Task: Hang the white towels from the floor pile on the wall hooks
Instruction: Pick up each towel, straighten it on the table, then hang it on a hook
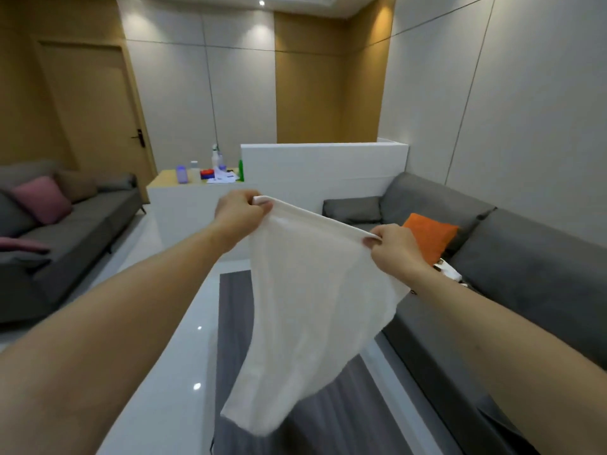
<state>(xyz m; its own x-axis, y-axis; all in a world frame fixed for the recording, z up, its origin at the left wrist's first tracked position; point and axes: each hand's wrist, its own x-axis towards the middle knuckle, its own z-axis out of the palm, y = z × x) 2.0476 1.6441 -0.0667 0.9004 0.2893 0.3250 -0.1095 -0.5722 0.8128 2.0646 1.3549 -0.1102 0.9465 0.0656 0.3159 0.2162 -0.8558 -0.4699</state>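
The left hand (238, 210) and right hand (392, 246) each pinch a top corner of one white towel (308, 310), fingers clamped, cloth stretched between them and hanging below; unhung, with no hooks or pile in view.

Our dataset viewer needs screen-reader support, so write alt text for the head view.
Two bare hands, left hand and right hand, pinch the top corners of a thin white cloth towel, holding it spread in the air. Behind it are a grey fabric sofa with an orange square cushion and a white partition wall.
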